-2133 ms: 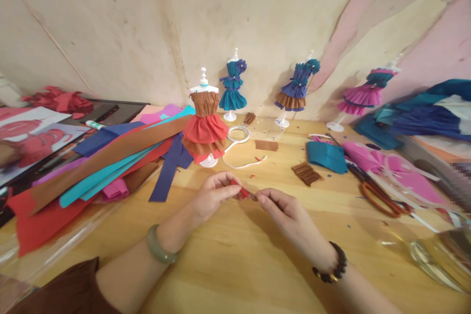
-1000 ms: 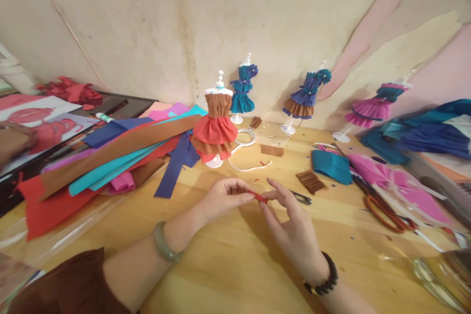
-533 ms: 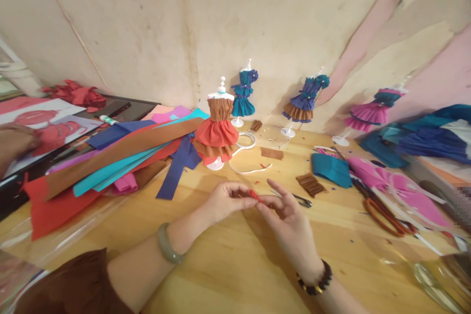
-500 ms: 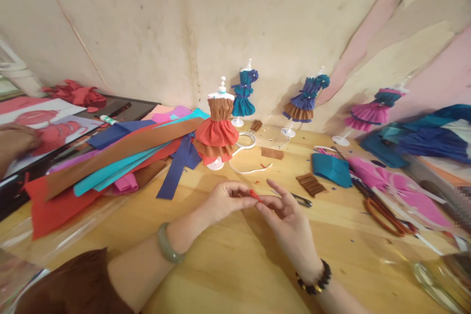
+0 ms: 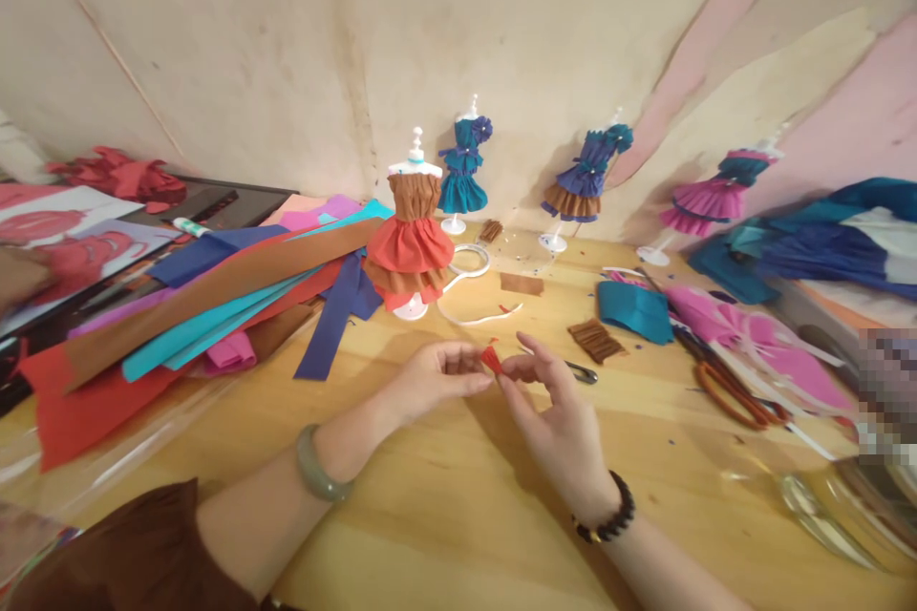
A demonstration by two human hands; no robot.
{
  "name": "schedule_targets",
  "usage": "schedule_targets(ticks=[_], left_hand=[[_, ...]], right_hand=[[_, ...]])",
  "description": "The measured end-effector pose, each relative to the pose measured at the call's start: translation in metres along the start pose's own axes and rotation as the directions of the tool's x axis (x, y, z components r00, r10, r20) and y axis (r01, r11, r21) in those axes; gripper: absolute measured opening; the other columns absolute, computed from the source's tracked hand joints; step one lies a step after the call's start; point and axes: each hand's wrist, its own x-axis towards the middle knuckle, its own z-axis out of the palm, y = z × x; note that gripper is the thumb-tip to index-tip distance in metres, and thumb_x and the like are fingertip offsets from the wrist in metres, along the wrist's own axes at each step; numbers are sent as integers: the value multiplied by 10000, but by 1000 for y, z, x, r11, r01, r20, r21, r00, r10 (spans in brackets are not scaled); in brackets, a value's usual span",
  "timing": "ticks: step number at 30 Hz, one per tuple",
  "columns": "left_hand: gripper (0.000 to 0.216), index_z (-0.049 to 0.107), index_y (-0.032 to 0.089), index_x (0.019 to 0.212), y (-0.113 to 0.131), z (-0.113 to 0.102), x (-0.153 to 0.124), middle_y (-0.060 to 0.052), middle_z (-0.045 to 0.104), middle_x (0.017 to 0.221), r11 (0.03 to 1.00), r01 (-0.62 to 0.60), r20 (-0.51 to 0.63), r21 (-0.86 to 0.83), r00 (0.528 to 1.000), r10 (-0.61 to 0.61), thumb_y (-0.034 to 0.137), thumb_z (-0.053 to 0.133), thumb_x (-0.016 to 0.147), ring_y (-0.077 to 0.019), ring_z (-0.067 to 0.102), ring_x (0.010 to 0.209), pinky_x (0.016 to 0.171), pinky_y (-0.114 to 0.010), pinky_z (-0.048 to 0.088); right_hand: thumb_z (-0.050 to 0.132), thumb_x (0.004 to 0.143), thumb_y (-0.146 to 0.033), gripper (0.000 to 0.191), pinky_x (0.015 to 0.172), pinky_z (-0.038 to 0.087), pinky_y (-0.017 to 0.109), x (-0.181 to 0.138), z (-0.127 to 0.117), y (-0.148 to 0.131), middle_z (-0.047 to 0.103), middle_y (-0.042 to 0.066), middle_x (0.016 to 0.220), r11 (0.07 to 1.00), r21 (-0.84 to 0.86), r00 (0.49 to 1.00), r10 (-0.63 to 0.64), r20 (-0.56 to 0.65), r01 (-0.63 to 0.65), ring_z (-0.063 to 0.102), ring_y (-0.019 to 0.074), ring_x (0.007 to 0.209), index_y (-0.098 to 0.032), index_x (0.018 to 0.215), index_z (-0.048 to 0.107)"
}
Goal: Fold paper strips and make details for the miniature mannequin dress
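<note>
A small red pleated piece of material [image 5: 492, 360], fanned at its upper end, is held between my two hands above the wooden table. My right hand [image 5: 550, 406] pinches its narrow lower end between thumb and fingers, with the forefinger raised. From the other side, my left hand [image 5: 445, 380] has its fingers curled and its thumb and fingertips at the piece's left edge. Just beyond them stands a mini dress form [image 5: 410, 234] in a brown bodice and a red and brown ruffled skirt. Behind my right fingers lies a small dark-handled tool [image 5: 582, 372], partly hidden.
Coloured strips [image 5: 236, 291] are heaped at left. Three other dressed forms, one in teal [image 5: 464, 167], stand along the wall. A white ribbon [image 5: 479, 320], a pleated brown piece [image 5: 596, 341], a teal piece [image 5: 634, 310], orange-handled scissors [image 5: 737, 398] and a glass jar [image 5: 838, 516] lie around.
The red piece has turned more upright and now shows its fanned pleats. My left thumb and fingertips have parted slightly. The whole view has shifted a little.
</note>
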Motion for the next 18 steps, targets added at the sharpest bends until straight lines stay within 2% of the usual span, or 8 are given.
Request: schedule_targets(ticks=[3,6,8,13,18], left_hand=[[414,631,151,964,0,1,0,-9,640,751,1000,12,-27,3,1000,-12,280,778,599,-105,558,664,653,-240,418],[318,623,137,894,1,1,0,2,616,670,999,-14,-37,30,999,15,314,738,656,-91,537,596,596,-228,401],[258,614,130,829,1,-1,-1,-4,616,662,999,-28,-37,21,999,29,319,715,685,-87,534,581,586,-226,402],[230,593,135,802,1,-5,0,3,604,667,996,-46,-48,-82,998,42,283,721,681,-104,564,615,616,-244,435],[233,601,130,822,1,-4,-1,-24,642,732,997,-16,-34,-77,999,13,282,717,689,-100,572,605,626,-252,448]], right_hand=[[503,850,-198,429,810,485,390,-1,-1,2,651,43,874,975,-139,984,-170,46,174,614,188,819,-225,1270,420],[481,854,-161,428,821,480,413,-1,-2,2,658,54,887,943,-193,961,-249,122,270,615,205,841,-227,1272,417],[493,849,-166,438,828,479,414,-1,-3,2,651,63,921,951,-170,962,-239,131,259,610,206,863,-224,1276,413],[539,825,-204,398,758,502,345,1,-4,1,622,66,962,997,-10,995,-74,73,75,602,177,828,-209,1215,464],[612,785,-242,353,740,499,336,2,0,0,639,50,886,998,8,989,-68,131,68,602,177,791,-200,1128,535]])
